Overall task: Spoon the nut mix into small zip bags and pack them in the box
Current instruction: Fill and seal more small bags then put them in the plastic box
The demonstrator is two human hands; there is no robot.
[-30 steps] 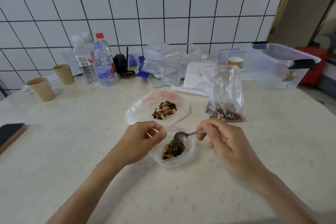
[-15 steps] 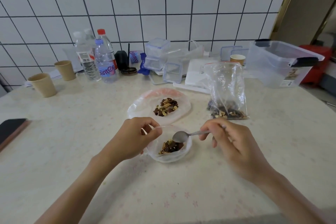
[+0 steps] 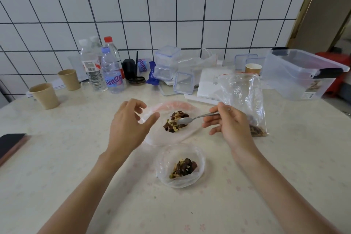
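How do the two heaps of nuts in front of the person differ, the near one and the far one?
The near heap of nut mix sits inside a small clear plastic bag with its mouth open; the far heap of nut mix lies on a flat pinkish plastic sheet. The metal spoon, held by the right hand, touches the far heap; nothing touches the near one. Both look like the same dark and pale mix.

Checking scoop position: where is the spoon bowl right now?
In the head view, the spoon is held by the right hand, its bowl on the nut pile just right of centre, beyond the small bag.
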